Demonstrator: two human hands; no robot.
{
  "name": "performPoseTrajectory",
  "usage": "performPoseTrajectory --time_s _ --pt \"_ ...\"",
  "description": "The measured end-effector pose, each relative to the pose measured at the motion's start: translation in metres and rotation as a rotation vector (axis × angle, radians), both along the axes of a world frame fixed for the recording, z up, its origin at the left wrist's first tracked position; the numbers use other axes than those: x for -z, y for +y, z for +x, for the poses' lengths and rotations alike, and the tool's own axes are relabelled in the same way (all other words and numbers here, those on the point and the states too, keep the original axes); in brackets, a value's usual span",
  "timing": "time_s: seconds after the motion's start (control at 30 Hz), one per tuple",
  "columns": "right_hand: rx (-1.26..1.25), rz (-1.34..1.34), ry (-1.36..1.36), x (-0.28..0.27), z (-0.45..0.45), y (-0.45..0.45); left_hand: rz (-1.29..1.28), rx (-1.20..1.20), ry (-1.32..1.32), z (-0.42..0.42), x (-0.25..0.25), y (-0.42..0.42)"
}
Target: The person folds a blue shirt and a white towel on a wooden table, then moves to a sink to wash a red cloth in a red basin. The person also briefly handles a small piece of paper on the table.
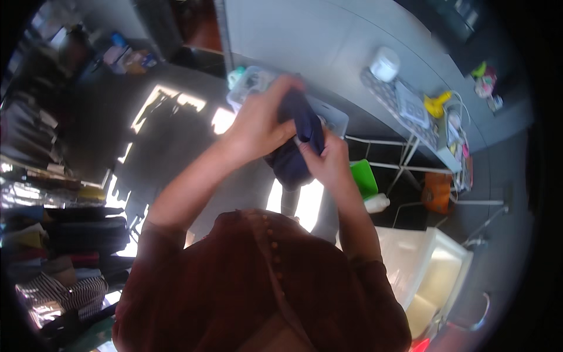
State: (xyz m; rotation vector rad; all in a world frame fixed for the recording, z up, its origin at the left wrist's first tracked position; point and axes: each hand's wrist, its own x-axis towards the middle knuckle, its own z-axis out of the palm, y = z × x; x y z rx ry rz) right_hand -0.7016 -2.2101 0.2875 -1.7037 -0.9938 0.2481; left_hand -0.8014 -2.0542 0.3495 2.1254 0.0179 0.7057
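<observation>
A dark navy cloth garment (290,165) hangs bunched between my two hands in front of me. My left hand (259,123) grips its upper part from the left, slightly blurred. On the other side, the thumb and fingers of my right hand (327,156) pinch a fold of the same fabric. Beyond the garment stands a translucent plastic bin (235,94) with things in it, partly covered by my left hand. A pale container (336,116) sits behind my right hand; most of it is hidden.
An ironing board (374,86) at the right carries a white tub (385,64) and a yellow hair dryer (436,104). Below it are a green container (364,178), a white bottle (377,203) and an orange-brown bag (436,192). A white sink (435,277) lies lower right. Clothes (83,229) fill the left.
</observation>
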Motion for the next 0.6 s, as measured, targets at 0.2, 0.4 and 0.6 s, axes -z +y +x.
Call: performPoseTrajectory --time_s 0.2,0.4,0.6 --pt "-0.172 0.004 0.084 -0.03 0.038 0.13 0.482 -0.388 0.444 -0.058 -0.003 0.144" --pt "-0.536 -0.014 0.765 -0.026 0.057 0.273 -0.003 -0.368 0.075 -0.083 0.009 0.257" --pt "-0.728 -0.118 1.207 -0.024 0.036 0.423 -0.11 -0.474 0.278 -0.096 0.017 0.354"
